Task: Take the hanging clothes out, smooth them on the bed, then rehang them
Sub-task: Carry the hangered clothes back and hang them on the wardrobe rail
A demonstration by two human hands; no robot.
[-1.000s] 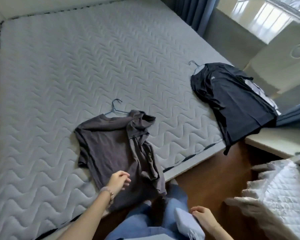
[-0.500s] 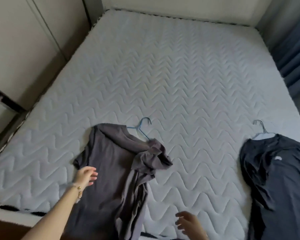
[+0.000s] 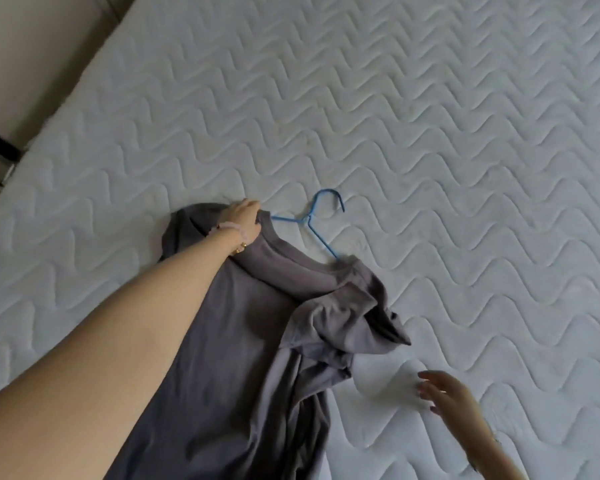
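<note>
On the bed (image 3: 430, 133) lies a grey shirt (image 3: 243, 341), blue hanger (image 3: 305, 220) in its neck. Fingers of left hand (image 3: 241, 220) grip the collar; right hand (image 3: 445, 393) fingers loosely spread, holding nothing, just beside the bunched sleeve.

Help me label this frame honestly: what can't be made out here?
Head view only:
- Hanger: its arms are hidden inside the shirt; only the hook and neck show.
- Shirt hem: cut off by the bottom edge.
- Left hand: its fingers curl round the collar, tips hidden.
- Right hand: blurred above the bed; contact unclear.
</note>
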